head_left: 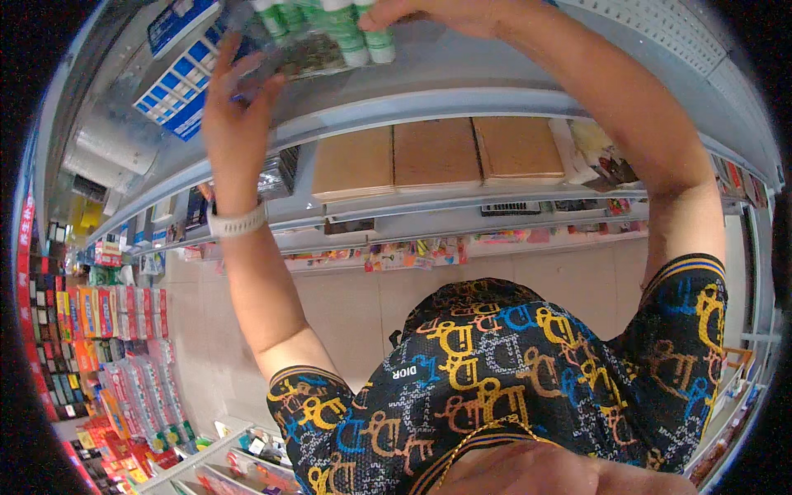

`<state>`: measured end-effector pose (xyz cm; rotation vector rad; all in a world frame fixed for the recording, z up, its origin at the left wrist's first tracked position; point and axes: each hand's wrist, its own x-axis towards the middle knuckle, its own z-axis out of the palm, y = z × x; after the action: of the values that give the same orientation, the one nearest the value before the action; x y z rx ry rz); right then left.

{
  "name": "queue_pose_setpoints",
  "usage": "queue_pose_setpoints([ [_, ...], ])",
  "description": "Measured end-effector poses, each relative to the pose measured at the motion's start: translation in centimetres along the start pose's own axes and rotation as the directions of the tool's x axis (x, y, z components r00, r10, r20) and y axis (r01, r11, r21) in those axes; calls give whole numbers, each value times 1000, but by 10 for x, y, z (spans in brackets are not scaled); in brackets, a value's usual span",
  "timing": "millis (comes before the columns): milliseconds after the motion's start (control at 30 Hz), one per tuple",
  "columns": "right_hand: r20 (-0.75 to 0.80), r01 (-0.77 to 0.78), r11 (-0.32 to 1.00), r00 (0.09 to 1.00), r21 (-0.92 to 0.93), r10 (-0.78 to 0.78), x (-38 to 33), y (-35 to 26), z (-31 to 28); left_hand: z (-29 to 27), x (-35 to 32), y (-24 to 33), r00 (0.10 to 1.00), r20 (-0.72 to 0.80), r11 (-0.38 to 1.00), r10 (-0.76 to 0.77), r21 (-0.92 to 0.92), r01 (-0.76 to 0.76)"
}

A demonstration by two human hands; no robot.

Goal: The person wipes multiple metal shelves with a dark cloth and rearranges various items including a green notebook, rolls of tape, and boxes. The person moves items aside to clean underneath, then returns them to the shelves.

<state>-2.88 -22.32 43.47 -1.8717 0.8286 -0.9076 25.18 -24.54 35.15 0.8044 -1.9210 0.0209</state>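
The upper shelf (pixel 462 66) is taken as the reference for all positions. Green-and-white tubes (pixel 355 45) are found on the upper shelf, left of its middle and well behind its front edge, set side by side and partly cut off by the border of the view. Clear plastic (pixel 309 58) is seen about and beside the tubes. The right hand (pixel 450 15) is reached over the upper shelf from its right side, and its fingertips are placed against the rightmost tubes near their upper ends; whether a tube is gripped or merely touched cannot be told. The left hand (pixel 235 95) is raised over the left part of the upper shelf, with thumb and fingers spread apart, just beside the clear plastic; it is blurred, and whether any plastic is pinched cannot be told. A white wristband (pixel 237 223) is worn on the left wrist, in front of the upper shelf. Blue-and-white boxes (pixel 177 91) are stood on the left part of the upper shelf, and white rolls (pixel 115 148) are kept at its left end. Brown flat stacks (pixel 436 155) are laid below the upper shelf, and colourful packets (pixel 417 252) are displayed lower still.
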Motion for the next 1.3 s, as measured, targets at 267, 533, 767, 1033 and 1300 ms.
queue_pose_setpoints([
  [267,88,201,979,976,-31,-197,-75,-51,67,-40,-98,103,799,-552,908,-237,-418,-20],
  [533,153,-32,950,988,311,-17,-141,10,141,-34,-217,151,762,-575,933,-296,-344,103],
  [767,-75,-178,951,976,252,202,-187,132,98,71,-246,114,901,-149,883,-408,-313,349],
  [1033,-309,-245,924,890,294,334,-186,241,23,210,-197,62,942,129,869,-311,-362,336],
  [1300,-530,-363,859,838,-360,132,-165,306,71,257,-255,-24,920,275,757,-279,-527,387],
])
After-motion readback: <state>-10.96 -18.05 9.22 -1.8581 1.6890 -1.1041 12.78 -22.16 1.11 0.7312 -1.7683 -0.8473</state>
